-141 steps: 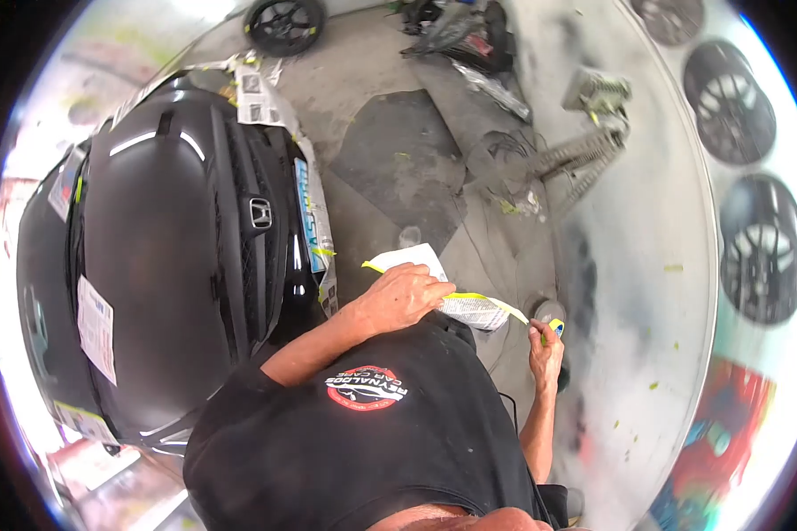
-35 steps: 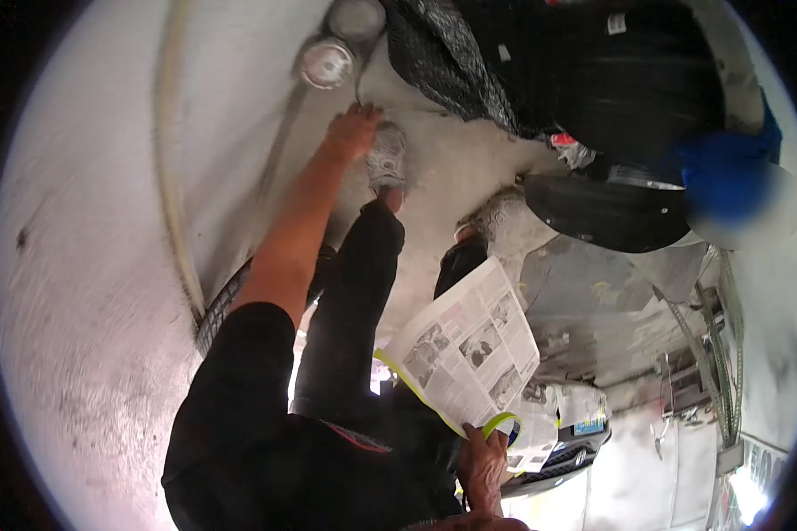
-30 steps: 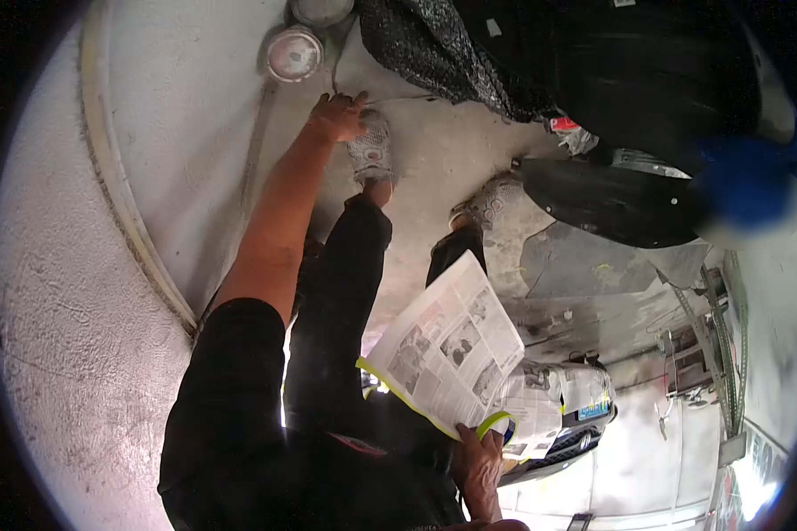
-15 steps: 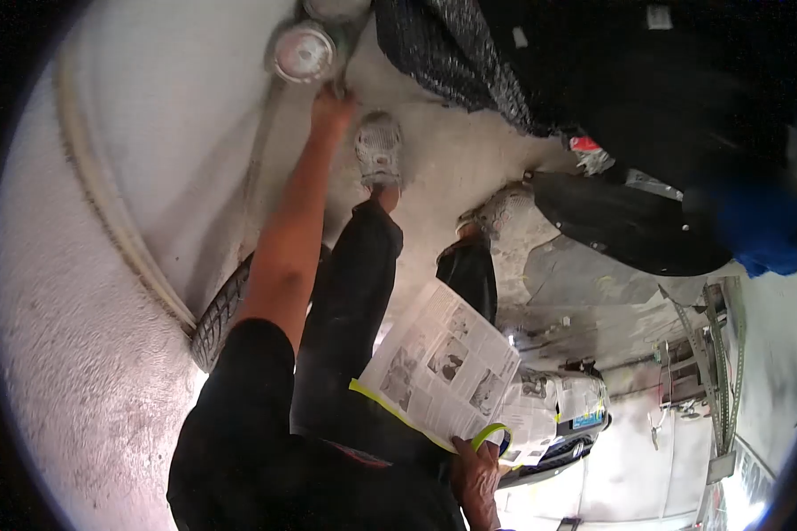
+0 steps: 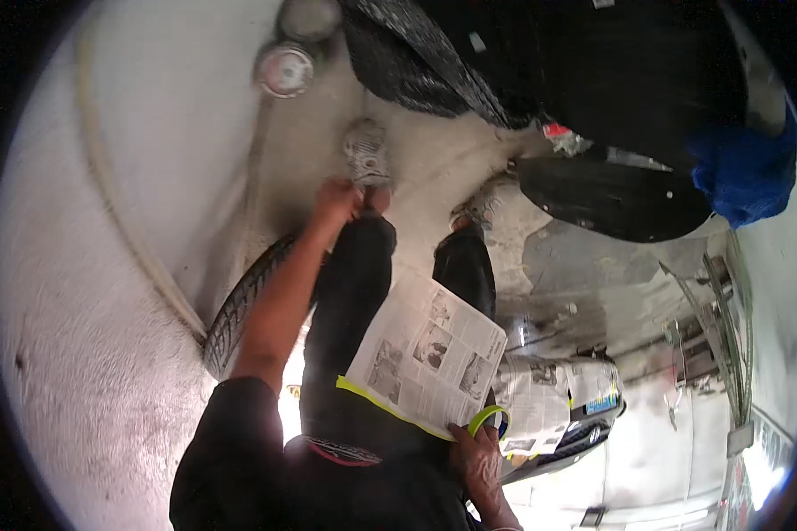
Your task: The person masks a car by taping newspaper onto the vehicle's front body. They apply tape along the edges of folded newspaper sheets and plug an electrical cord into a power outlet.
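Note:
My right hand (image 5: 478, 465) grips a roll of yellow-green masking tape (image 5: 490, 421), its fingers and thumb at the corner of a newspaper sheet (image 5: 429, 341). A strip of the same tape (image 5: 390, 405) runs along the sheet's lower edge. The sheet hangs in front of my legs. My left hand (image 5: 337, 202) is low beside my ankle and shoe, its fingers curled in and slightly blurred. Whatever it may hold is too small to make out.
A tire (image 5: 239, 310) stands by the left wall. A round can (image 5: 286, 70) is on the floor near the wall. Dark plastic sheeting (image 5: 407, 75) and a black panel (image 5: 607, 199) with a blue cloth (image 5: 748, 173) lie ahead. Newspaper covers part of a vehicle (image 5: 584, 442) at right.
My left hand has come back from beside the can toward my ankle. My right hand still holds the tape roll and sheet. The whole view has shifted slightly.

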